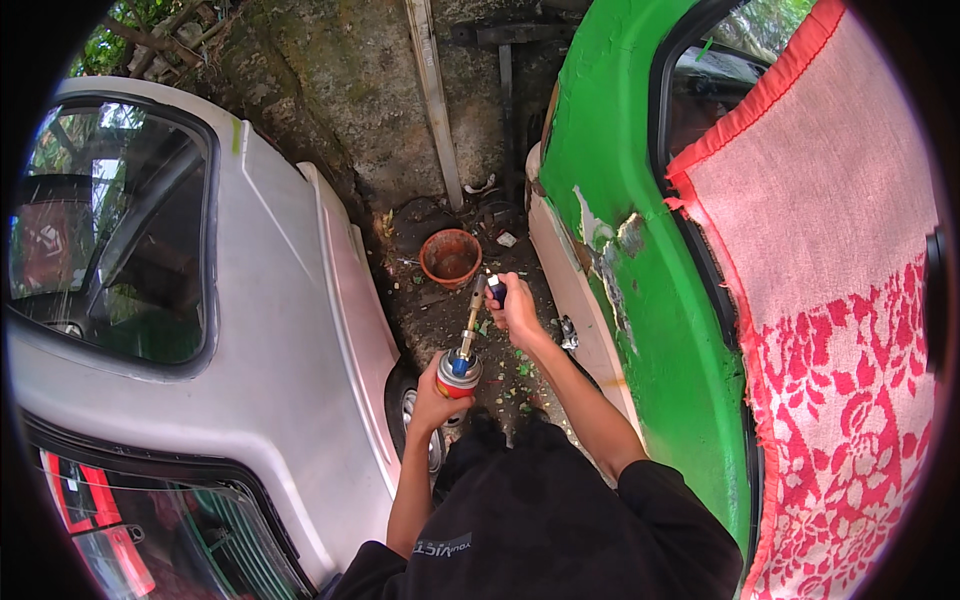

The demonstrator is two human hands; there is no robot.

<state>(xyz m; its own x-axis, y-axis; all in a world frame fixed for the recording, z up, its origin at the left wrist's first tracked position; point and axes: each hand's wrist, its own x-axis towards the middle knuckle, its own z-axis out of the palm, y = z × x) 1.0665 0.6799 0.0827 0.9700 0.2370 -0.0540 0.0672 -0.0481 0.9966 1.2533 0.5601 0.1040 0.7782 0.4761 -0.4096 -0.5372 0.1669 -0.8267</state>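
I stand between left car (275, 260) and right car (650, 330), torch (471, 318) in my left hand (430, 402), lighter (497, 290) in my right hand (519, 312), pot (450, 278) on ground (514, 384) ahead.

- torch tube (472, 319): metal, kinda shiny
- lighter (497, 291): looks like smooth plastic
- green car (672, 345): smooth paint, rough where it's flaking
- blanket (815, 240): matt woven cloth
- wall (345, 75): super rough

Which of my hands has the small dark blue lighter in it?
Your right hand, which grips the small dark blue lighter near the tip of the metal torch tube. Your left hand instead holds the red and silver gas canister.
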